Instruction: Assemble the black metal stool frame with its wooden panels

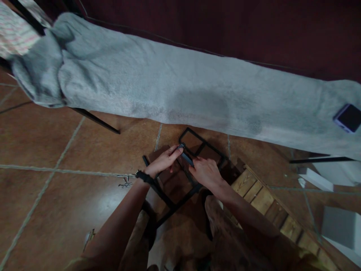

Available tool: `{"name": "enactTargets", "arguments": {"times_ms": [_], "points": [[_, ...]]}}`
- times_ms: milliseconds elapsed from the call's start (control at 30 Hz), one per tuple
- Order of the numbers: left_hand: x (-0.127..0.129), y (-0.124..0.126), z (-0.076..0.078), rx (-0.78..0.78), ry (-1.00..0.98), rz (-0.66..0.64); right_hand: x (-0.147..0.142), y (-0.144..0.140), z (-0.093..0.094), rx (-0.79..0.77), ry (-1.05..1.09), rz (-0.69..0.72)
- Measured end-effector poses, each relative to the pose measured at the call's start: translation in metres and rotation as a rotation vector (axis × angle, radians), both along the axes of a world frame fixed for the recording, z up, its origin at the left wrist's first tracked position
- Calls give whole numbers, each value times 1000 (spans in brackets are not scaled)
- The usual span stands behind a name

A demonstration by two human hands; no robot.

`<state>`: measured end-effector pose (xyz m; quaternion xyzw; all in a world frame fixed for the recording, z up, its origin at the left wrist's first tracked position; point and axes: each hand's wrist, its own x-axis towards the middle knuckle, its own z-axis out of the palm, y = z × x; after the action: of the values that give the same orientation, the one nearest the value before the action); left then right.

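The left hand (163,162) has its fingers drawn together, the fingertips pinching the upper end of a short dark rod-shaped tool (186,155) that slants down to the right. A black strap (143,177) circles that wrist. The right hand (207,173) lies just beside it, fingers curled and closed around the lower end of the same tool, so both hands grip it at once.

The tool sits over a black metal frame of thin square bars (197,145), which lies flat on the floor directly under the hands; its crossbars divide it into rectangular openings, and one long bar runs from the left wrist down toward the person's knees (180,233), which are at the bottom of the view.

To the right of the frame, touching its lower right corner, a slatted wooden board with a dark rim (265,199) stretches away toward the bottom right. To the left of the frame, near the left wrist, a small cluster of silvery metal screws (125,182) lies on the brown tiled floor (56,188). Beyond the frame, a pale grey fleece blanket (169,90) spans the whole width, with a small purple-edged dark phone (348,117) lying on its far right end. White flat pieces (316,178) lie on the floor well to the right of the frame.
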<state>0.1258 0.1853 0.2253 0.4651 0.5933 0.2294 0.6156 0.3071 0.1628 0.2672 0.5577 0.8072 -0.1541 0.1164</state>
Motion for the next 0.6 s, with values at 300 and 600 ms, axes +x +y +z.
{"name": "enactTargets", "arguments": {"times_ms": [300,600], "points": [[18,7,-19,-18,-52,-32,19,5,-22,10,-2,-39],[9,10,-28,-52,-94,-90,23,23,-20,-197,89,-16]]}}
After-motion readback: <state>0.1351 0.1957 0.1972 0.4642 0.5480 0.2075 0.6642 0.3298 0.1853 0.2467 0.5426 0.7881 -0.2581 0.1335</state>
